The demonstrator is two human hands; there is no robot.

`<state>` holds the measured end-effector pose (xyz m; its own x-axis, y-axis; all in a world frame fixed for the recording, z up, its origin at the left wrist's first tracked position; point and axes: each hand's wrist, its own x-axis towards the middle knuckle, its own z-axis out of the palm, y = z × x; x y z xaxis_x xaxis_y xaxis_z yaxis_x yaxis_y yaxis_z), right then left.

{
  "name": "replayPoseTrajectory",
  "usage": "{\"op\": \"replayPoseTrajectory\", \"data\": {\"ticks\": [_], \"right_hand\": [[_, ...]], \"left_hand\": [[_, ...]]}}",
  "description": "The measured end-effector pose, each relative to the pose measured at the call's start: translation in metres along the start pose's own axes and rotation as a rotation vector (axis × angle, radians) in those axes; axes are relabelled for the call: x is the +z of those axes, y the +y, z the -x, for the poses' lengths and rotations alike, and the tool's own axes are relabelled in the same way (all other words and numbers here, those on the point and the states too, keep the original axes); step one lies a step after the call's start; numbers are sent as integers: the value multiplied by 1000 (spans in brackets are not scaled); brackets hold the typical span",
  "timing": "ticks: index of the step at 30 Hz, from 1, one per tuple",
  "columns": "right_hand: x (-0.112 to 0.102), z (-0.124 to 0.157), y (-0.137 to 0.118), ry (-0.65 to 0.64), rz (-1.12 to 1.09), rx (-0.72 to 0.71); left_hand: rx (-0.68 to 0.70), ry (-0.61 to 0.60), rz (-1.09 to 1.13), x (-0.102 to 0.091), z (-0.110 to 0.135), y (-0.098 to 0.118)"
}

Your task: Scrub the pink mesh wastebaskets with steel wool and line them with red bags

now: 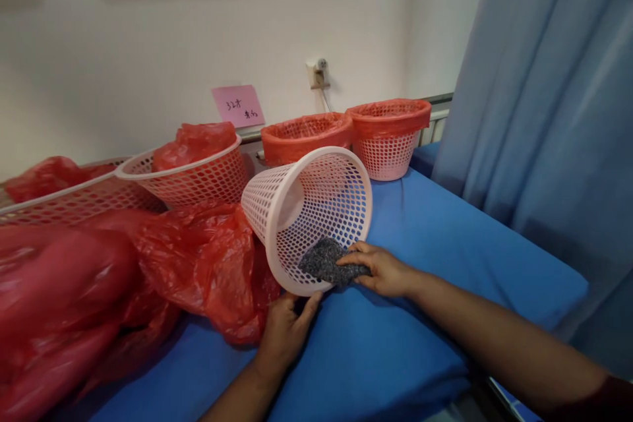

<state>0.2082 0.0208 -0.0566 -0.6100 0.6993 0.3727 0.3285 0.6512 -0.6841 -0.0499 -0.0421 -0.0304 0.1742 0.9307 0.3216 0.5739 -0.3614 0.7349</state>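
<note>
Here, the right hand (pixel 384 270) clasps a grey cloth (pixel 322 260), a tipped perforated wastebasket (pixel 263 201) beyond its fingers (pixel 357 258). The left hand (pixel 287 330) meets the rim (pixel 270 237), thumb (pixel 310 311) parted, grip unclear.

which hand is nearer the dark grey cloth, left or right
Right. The right hand grips the dark grey cloth at the mouth of the tipped basket; the left hand is apart from the cloth, lower left in the picture, by the basket's near rim.

The right hand (pixel 388 270) covers part of the grey cloth (pixel 321 258); the leftmost basket (pixel 89 202) is cropped at left.
</note>
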Motion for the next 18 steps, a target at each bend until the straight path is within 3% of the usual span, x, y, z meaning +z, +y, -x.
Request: {"op": "replayPoseTrajectory", "data": {"ticks": [2,6,8,10,15,18], "right_hand": [[-4,-1,5,39,7,2],[-29,0,32,390,280,199],[-38,1,41,486,361,288],[-36,2,39,417,332,280],[-7,1,2,36,83,81],[-3,0,-8,-9,13,24]], "left_hand": [[15,19,-7,-1,0,0],[67,163,-13,-11,2,3],[74,199,-11,-14,2,5],[66,185,-2,-14,2,5],[13,33,7,-3,1,-2],[-17,-17,15,-1,1,-7]]}}
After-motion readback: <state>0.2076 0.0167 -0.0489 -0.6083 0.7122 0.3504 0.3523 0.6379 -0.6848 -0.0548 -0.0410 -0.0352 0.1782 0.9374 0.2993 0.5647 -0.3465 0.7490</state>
